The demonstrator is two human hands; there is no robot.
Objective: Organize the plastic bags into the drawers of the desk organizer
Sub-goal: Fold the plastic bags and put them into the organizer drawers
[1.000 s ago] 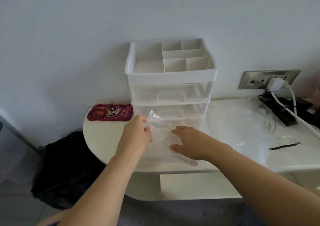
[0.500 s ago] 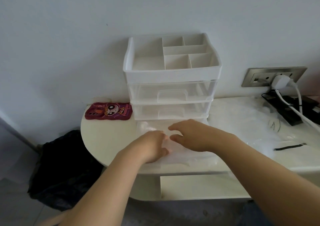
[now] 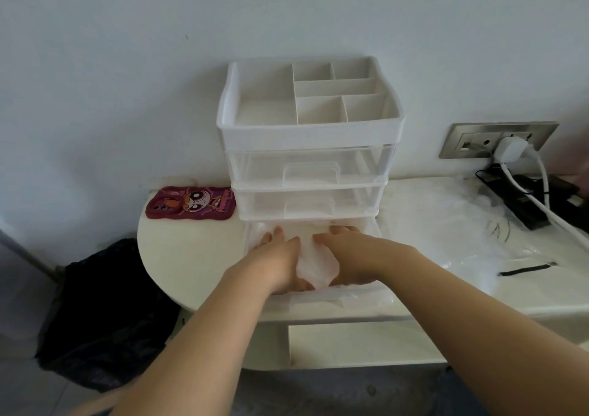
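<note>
A white desk organizer (image 3: 310, 135) stands against the wall, with a divided top tray and two closed clear drawers. Its bottom drawer (image 3: 379, 294) is pulled out toward me. A folded clear plastic bag (image 3: 314, 264) lies inside that drawer. My left hand (image 3: 277, 262) and my right hand (image 3: 347, 256) press flat on the bag side by side, fingers pointing toward the organizer. More clear plastic bags (image 3: 462, 224) are spread on the desk to the right.
A red cartoon phone case (image 3: 191, 203) lies left of the organizer. A wall socket (image 3: 497, 139) with a white plug, white cable and black adapters sits at the right. A black bag (image 3: 102, 313) is on the floor at the left. The white desk (image 3: 178, 265) has a rounded left end.
The left hand held up a corner of the bag, then both hands folded it down. Now both hands press the bag flat inside the open bottom drawer.
</note>
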